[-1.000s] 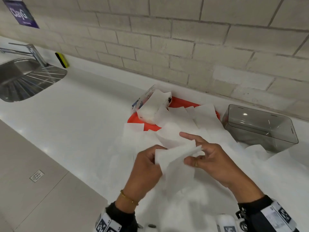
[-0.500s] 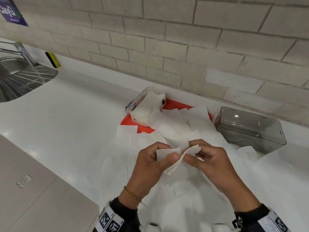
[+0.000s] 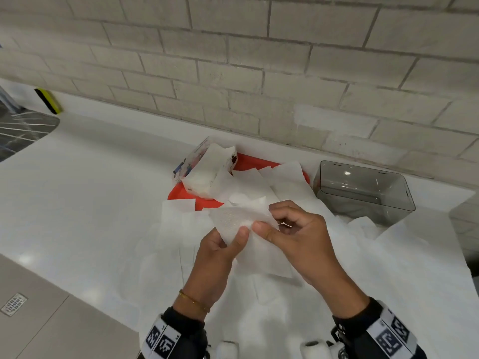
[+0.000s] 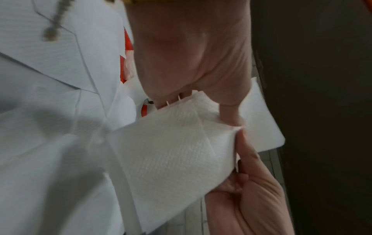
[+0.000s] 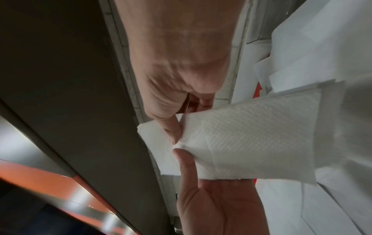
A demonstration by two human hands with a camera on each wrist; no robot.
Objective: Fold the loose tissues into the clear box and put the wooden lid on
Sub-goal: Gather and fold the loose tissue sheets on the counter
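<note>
I hold one white embossed tissue (image 3: 241, 218) above the counter, folded over, with both hands. My left hand (image 3: 239, 233) pinches its lower edge under the thumb. My right hand (image 3: 267, 218) pinches it right beside, thumb tip almost touching the left thumb. The left wrist view shows the tissue (image 4: 171, 151) bent into a loop between both thumbs, and the right wrist view shows the same tissue (image 5: 251, 139). The clear box (image 3: 363, 193) stands to the right by the wall with nothing in it. Several loose tissues (image 3: 181, 229) lie spread under my hands. No wooden lid is in view.
A red tray (image 3: 246, 163) behind my hands carries an opened tissue pack (image 3: 207, 174) and more sheets. A sink drainer (image 3: 23, 133) and a yellow sponge (image 3: 49, 101) are at the far left. The brick wall runs along the back, and the counter's front edge is at lower left.
A second ago the tissue hung loosely between my spread hands. My hands have since closed together and folded it, and both thumbs now pinch the fold side by side.
</note>
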